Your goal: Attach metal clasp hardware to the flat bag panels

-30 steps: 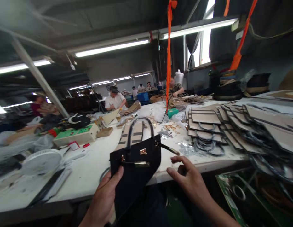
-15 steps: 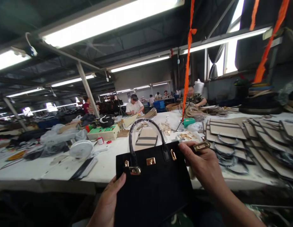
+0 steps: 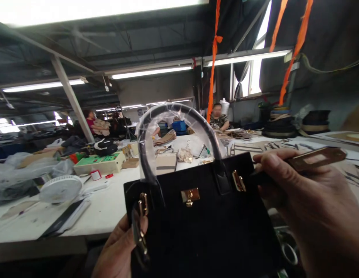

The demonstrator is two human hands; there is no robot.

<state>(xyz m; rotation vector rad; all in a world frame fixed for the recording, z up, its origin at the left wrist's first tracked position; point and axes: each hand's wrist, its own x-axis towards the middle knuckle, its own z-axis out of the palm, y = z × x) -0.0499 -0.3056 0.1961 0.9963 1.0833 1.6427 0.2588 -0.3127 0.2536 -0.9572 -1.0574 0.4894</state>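
A black handbag (image 3: 202, 227) hangs upright close to the camera, its arched handle (image 3: 143, 146) wrapped in clear plastic. Gold hardware shows on its front: a central turn lock (image 3: 190, 196) and a slotted fitting near each upper corner. My left hand (image 3: 120, 247) grips the bag's left edge, thumb beside a dangling strap end with gold metal. At the upper right corner, my right hand (image 3: 307, 200) pinches the black strap, whose gold-plated end (image 3: 320, 157) sticks out to the right above the fingers.
Behind the bag is a white worktable (image 3: 110, 208) with a white fan (image 3: 61, 188), a dark folder (image 3: 62, 219), a green-topped machine (image 3: 100, 162) and flat beige panels. Orange strips (image 3: 213, 77) hang down. People sit or stand at the far side.
The bag appears larger and nearer, and the view has turned to the right. My right hand has moved outward with the strap end. The left strap end now hangs down.
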